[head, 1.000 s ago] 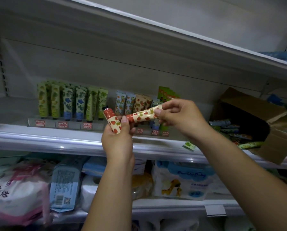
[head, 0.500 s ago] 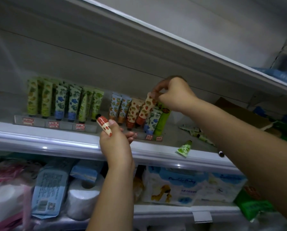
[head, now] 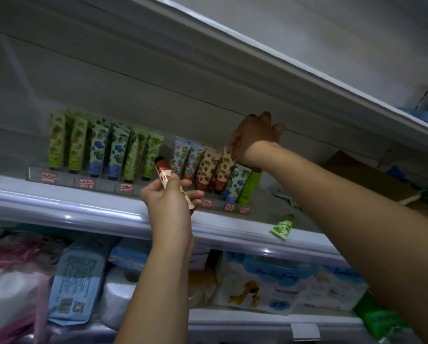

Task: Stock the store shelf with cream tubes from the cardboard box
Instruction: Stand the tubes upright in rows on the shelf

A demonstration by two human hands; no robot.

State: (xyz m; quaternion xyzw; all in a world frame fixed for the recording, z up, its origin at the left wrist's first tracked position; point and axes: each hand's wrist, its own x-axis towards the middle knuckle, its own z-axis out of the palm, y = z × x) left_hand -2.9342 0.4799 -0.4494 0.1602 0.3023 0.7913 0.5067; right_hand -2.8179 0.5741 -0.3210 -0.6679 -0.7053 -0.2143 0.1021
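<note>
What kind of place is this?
Probably a retail store aisle: a white metal shelf with small red price tags along its front, rows of upright fruit-patterned cream tubes, and blue-and-white plastic-wrapped tissue packs below.

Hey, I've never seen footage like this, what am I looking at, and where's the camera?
There is no machine: these are a person's two bare arms, filmed by one camera worn on their head, facing a store shelf. The left hand grips a red-patterned tube, red cap up. The right hand pinches the top of a matching tube standing in the row. More tubes stand in rows further left; one green tube lies loose near the edge. A cardboard box sits at the right.
</note>
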